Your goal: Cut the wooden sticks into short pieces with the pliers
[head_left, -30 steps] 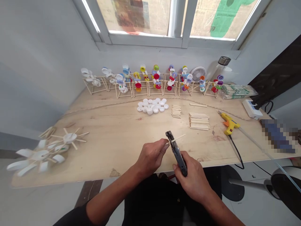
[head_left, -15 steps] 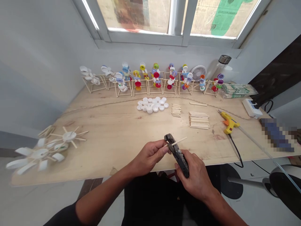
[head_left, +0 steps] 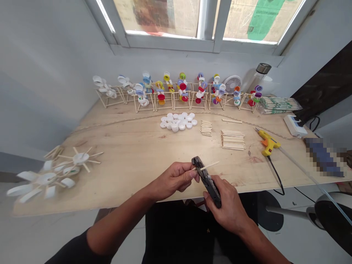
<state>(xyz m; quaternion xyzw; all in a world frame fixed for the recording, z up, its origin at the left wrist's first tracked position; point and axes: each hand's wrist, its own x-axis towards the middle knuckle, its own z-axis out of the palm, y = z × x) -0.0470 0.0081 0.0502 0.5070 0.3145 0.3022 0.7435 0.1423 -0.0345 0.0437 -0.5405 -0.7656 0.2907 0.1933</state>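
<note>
My left hand (head_left: 176, 178) pinches a thin wooden stick (head_left: 209, 166) near the front edge of the wooden table (head_left: 132, 154). The stick passes through the jaws of black cutting pliers (head_left: 205, 179). My right hand (head_left: 225, 205) is wrapped round the pliers' handles. The stick's free end points right, past the jaws. A stack of long sticks (head_left: 233, 140) and a smaller stack of short sticks (head_left: 206, 128) lie beyond my hands.
White bottle caps (head_left: 178, 122) lie in a pile mid-table. Several stick frames with coloured caps (head_left: 181, 91) line the back wall. White cap wheels (head_left: 55, 172) sit at the left edge. A yellow glue gun (head_left: 268, 143), a small fan (head_left: 231, 84) and a power strip (head_left: 294, 126) are at the right.
Both hands, with the stick and pliers, have shifted slightly; the view has moved a little. The grip on each stays the same.
</note>
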